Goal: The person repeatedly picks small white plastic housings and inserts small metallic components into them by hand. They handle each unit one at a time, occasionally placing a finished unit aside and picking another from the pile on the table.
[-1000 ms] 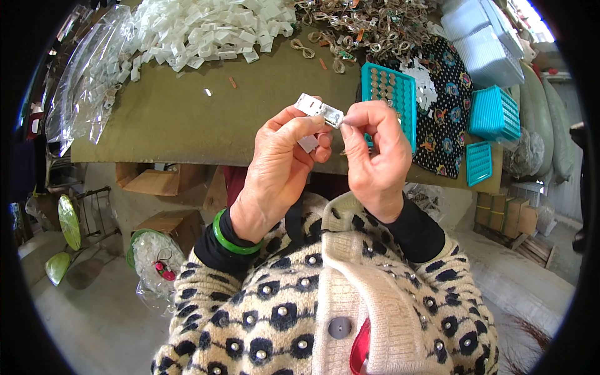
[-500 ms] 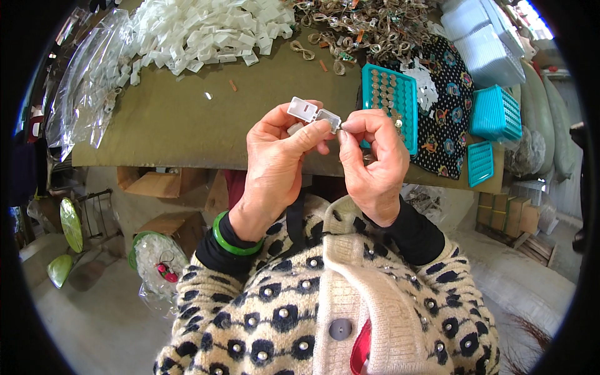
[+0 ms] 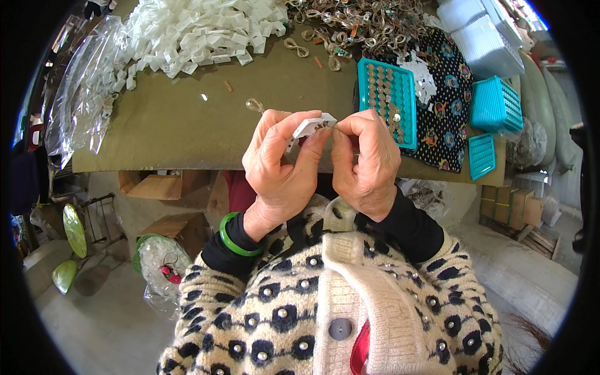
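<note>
A small white plastic case [image 3: 315, 124] is pinched between the thumb and fingers of my left hand [image 3: 280, 165]. Beyond those fingers a looped clear wire [image 3: 254, 105] sticks out over the table. My right hand [image 3: 369, 164] meets the case at its right edge, thumb and forefinger pressed together. What that pinch holds is too small to make out; something thin shows near the fingertips. Just past my right hand lies a turquoise tray [image 3: 407, 94], with several round coin-like cells [image 3: 380, 87] in its left columns.
A heap of white plastic cases [image 3: 200, 31] covers the table's far left, beside a clear plastic bag [image 3: 94, 81]. Tangled looped wires [image 3: 369, 22] lie at the far middle. Turquoise trays [image 3: 497, 105] stand stacked at right, near a dotted black cloth [image 3: 440, 119] bearing white pieces [image 3: 417, 78].
The case has tilted in my left hand, its lid no longer spread flat to the left. A wire loop now shows past the left fingers. My right hand has moved slightly left.
</note>
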Motion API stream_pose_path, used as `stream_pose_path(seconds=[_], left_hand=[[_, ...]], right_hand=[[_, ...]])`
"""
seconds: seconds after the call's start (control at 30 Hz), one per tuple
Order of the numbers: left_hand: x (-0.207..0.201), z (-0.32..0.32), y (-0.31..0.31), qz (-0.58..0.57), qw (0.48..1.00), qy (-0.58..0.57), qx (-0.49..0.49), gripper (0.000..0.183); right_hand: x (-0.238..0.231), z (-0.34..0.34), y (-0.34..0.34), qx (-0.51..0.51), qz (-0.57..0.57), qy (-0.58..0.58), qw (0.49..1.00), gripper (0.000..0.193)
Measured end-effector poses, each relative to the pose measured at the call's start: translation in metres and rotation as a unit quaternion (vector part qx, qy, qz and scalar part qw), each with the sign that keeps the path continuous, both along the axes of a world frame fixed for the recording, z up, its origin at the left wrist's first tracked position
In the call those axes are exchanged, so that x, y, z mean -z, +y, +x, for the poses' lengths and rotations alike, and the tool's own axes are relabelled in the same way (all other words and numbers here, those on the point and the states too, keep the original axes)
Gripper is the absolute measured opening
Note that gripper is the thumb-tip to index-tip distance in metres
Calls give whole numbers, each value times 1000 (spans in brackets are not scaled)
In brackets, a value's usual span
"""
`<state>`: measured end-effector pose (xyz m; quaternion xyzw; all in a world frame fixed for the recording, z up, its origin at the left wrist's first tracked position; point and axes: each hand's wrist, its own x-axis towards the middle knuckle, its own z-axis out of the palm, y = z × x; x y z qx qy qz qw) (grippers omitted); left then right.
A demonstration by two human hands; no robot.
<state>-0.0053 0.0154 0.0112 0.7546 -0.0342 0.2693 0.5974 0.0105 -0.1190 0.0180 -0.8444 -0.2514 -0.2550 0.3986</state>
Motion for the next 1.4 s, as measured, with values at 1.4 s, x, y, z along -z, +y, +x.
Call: stream_pose_path(seconds=[1.4], left_hand=[[-16, 0, -7, -455, 772, 384, 224, 19]], right_hand=[[-1, 45, -105, 31, -210, 72, 974, 9]])
